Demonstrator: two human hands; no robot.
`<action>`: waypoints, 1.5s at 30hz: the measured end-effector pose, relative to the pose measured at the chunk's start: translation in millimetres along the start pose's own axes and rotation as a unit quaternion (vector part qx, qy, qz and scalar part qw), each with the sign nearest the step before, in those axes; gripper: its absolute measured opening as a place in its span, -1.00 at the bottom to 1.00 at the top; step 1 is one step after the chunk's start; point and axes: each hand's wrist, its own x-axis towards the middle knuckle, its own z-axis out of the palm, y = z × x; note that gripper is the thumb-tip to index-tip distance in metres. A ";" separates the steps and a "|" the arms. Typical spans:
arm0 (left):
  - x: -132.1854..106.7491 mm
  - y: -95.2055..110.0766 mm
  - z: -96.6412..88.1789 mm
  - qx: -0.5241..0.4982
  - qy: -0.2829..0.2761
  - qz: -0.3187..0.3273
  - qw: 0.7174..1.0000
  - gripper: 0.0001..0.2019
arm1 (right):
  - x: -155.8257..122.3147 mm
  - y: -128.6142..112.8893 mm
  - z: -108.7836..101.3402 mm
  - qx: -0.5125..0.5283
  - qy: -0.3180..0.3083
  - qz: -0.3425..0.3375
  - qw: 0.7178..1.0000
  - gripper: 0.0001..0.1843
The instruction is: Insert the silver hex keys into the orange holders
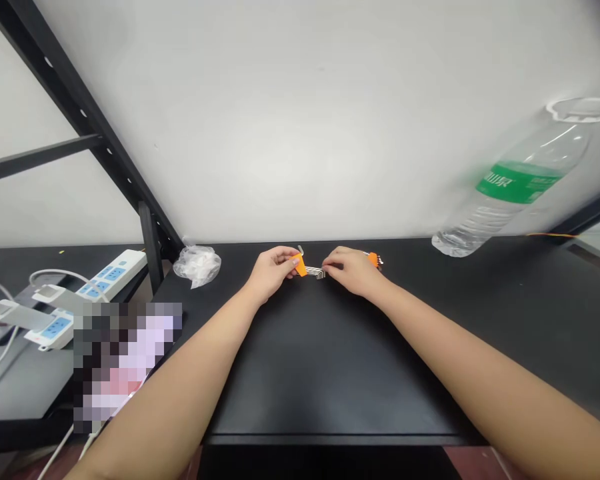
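My left hand (pixel 273 272) is closed around the orange holder (pixel 300 265) of a set of L-shaped hex keys (pixel 314 272). The silver keys stick out of the holder to the right, just above the black table. One bent key end rises above the holder by my left fingers. My right hand (pixel 353 270) pinches at the bent ends of the keys on their right side. Behind my right hand lies a second orange holder (pixel 374 259) with silver keys, partly hidden by that hand.
A crumpled clear plastic bag (pixel 198 265) lies left of my hands. At the back right stands a large clear bottle (pixel 517 181) with a green label. White power strips (pixel 111 275) with plugs and cables are at the left, near a black metal frame (pixel 87 110). A pale wall closes the back.
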 end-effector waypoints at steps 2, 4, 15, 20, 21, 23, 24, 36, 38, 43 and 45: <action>-0.3 -0.3 0.3 0.008 0.006 -0.002 1.000 -0.64 | 1.4 0.3 0.5 -0.008 -0.023 0.008 1.000 -0.78; -0.3 -0.5 0.3 0.017 0.019 -0.011 1.000 -0.64 | 2.2 -0.3 0.0 -0.026 -0.041 0.027 0.998 -0.79; -1.1 1.4 -2.9 0.057 -0.005 -0.008 0.998 -0.66 | -5.9 7.5 -26.3 -0.087 -0.113 0.169 0.975 -0.91; -1.7 5.5 -1.6 0.014 -0.005 -0.014 1.000 -0.60 | -6.6 2.5 -34.9 0.035 0.014 0.039 0.999 -0.84; -1.8 6.1 -1.1 0.004 -0.008 -0.015 1.000 -0.60 | -6.5 -0.5 -35.6 0.037 0.034 0.004 0.999 -0.83; -2.1 7.2 -0.2 -0.012 -0.014 -0.014 1.000 -0.60 | -6.6 -7.3 -35.5 0.033 0.061 -0.049 0.996 -0.80; -2.4 7.6 0.3 -0.016 -0.015 -0.012 1.000 -0.60 | -6.8 -10.5 -34.7 0.032 0.069 -0.064 0.995 -0.79; -6.6 11.5 1.6 -0.031 -0.022 0.005 0.999 -0.63 | -8.8 -20.2 -27.0 -0.046 0.070 -0.152 0.985 -0.69; -7.0 13.0 1.8 -0.036 -0.023 0.010 0.999 -0.64 | -10.1 -22.3 -26.4 -0.070 0.053 -0.151 0.985 -0.68; -6.7 13.3 1.8 -0.033 -0.037 0.013 0.999 -0.63 | -12.4 -25.9 -25.3 -0.067 0.054 -0.129 0.988 -0.70; -5.7 11.6 0.6 -0.035 -0.034 0.013 0.999 -0.62 | -12.5 -25.9 -27.6 -0.063 0.059 -0.137 0.987 -0.70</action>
